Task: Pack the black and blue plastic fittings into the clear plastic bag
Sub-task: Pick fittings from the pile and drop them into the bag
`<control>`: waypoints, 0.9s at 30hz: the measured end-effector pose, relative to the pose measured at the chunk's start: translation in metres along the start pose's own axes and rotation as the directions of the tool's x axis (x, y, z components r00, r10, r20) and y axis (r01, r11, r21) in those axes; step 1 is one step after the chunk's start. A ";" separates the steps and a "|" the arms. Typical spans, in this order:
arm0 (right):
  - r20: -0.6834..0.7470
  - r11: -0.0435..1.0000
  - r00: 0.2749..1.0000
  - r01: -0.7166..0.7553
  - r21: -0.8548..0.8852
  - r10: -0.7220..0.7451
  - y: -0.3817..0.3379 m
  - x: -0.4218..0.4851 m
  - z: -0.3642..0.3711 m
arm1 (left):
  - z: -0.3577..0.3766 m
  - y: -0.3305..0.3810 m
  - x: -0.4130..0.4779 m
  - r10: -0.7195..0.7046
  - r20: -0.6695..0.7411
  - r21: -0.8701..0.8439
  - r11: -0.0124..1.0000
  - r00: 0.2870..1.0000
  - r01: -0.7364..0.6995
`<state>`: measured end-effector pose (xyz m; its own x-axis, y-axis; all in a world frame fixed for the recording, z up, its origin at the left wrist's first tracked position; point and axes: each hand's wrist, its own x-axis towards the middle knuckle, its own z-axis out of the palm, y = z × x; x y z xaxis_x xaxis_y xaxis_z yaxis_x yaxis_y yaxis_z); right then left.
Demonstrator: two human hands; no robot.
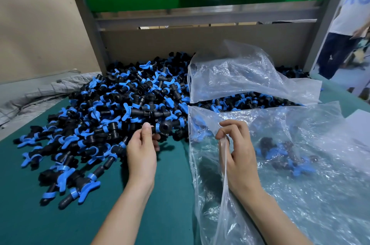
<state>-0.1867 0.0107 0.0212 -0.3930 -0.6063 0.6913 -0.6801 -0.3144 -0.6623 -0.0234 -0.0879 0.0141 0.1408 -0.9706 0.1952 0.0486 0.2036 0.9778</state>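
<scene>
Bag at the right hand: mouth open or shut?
Open. The right hand pinches the upper edge of the clear bag, holding its mouth apart toward the pile; a few fittings lie inside.

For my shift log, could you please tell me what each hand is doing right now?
Left hand: holding a black and blue plastic fitting.
Right hand: pinching the rim of the clear plastic bag.

left hand (143, 144) pinches one fitting (163, 127) at near edge of pile (112, 108), black and blue, heaped on green table (40, 214). right hand (238, 150) grips rim of bag (310, 194), mouth facing pile. a few packed fittings (280, 154) lie inside. second bag (250, 76) drapes over pile behind. person (348, 24) in white shirt, far right.
</scene>
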 end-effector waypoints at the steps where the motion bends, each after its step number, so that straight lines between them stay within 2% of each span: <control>1: -0.001 1.000 1.000 -0.001 0.002 0.001 0.000 0.000 0.000 | 0.002 0.001 0.000 -0.068 0.017 -0.069 0.995 0.998 0.069; 3: -0.002 1.000 1.000 -0.003 0.005 0.003 0.000 0.000 -0.001 | 0.005 0.003 0.001 -0.247 0.054 -0.288 0.924 0.968 0.251; 6: 0.001 1.000 1.000 -0.008 0.006 0.008 0.000 0.001 -0.001 | 0.009 0.006 0.006 -0.489 0.236 -0.582 0.621 0.840 0.525; 8: 0.001 1.000 1.000 -0.008 0.004 0.008 0.000 0.000 -0.001 | 0.009 0.003 0.008 -0.537 0.376 -0.655 0.422 0.755 0.626; 9: 0.000 1.000 1.000 -0.007 0.003 0.007 0.000 0.000 -0.001 | 0.008 0.001 0.008 -0.541 0.418 -0.668 0.361 0.730 0.651; 13: 0.001 1.000 1.000 -0.005 -0.004 0.005 0.001 0.000 0.000 | 0.008 -0.004 0.008 -0.562 0.449 -0.669 0.304 0.695 0.678; 16: 0.002 1.000 1.000 -0.007 -0.005 0.007 0.002 0.000 0.000 | 0.010 -0.004 0.007 -0.568 0.465 -0.645 0.308 0.679 0.699; 18: 0.003 1.000 1.000 -0.011 0.001 0.011 0.003 0.000 0.000 | 0.010 -0.002 0.006 -0.557 0.454 -0.618 0.366 0.696 0.696; 21: 0.000 1.000 1.000 -0.006 0.015 0.006 0.002 0.000 0.000 | 0.010 -0.002 0.001 -0.456 0.413 -0.534 0.580 0.788 0.615; 24: 0.001 1.000 1.000 -0.003 0.016 0.003 0.002 0.000 0.000 | 0.012 -0.004 -0.005 -0.300 0.356 -0.415 0.798 0.885 0.438; 27: -0.003 1.000 1.000 0.000 0.013 0.000 0.002 0.000 0.000 | 0.014 -0.005 -0.008 -0.179 0.267 -0.261 0.932 0.947 0.249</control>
<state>-0.1878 0.0103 0.0200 -0.3950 -0.6039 0.6923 -0.6722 -0.3237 -0.6659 -0.0385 -0.0825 0.0086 -0.1392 -0.9898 0.0304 0.3387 -0.0188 0.9407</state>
